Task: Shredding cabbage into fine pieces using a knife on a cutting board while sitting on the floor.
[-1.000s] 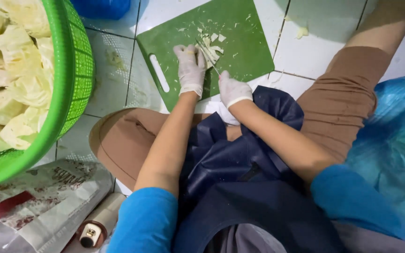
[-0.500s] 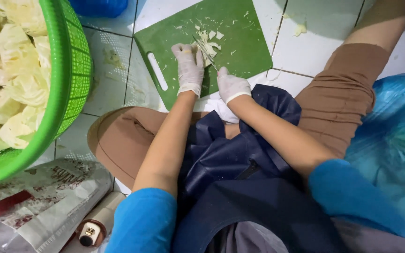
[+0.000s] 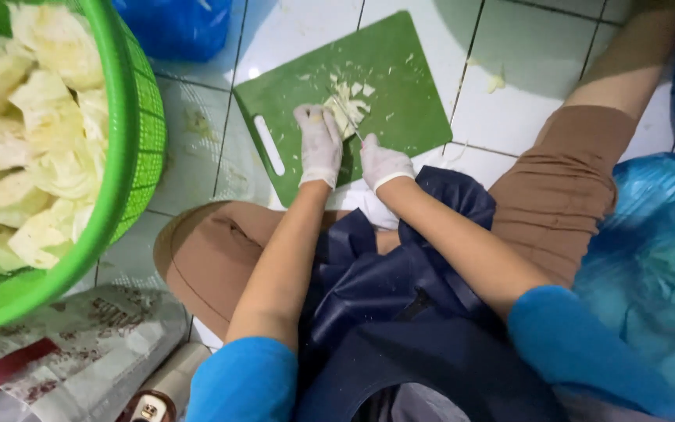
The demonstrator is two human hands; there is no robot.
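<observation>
A green cutting board lies on the white tiled floor in front of my knees. My left hand, in a white glove, presses down on a small pile of pale chopped cabbage on the board. My right hand, also gloved, grips a knife whose thin blade points into the pile. Small cabbage scraps are scattered over the board.
A large green basket full of pale cabbage chunks stands at the left. A blue plastic bag sits at the right, another blue bag at the top. Printed paper and a small bottle lie at the bottom left.
The view has shifted slightly. My hands stay on the board over the cabbage, with the knife working through the pile.
</observation>
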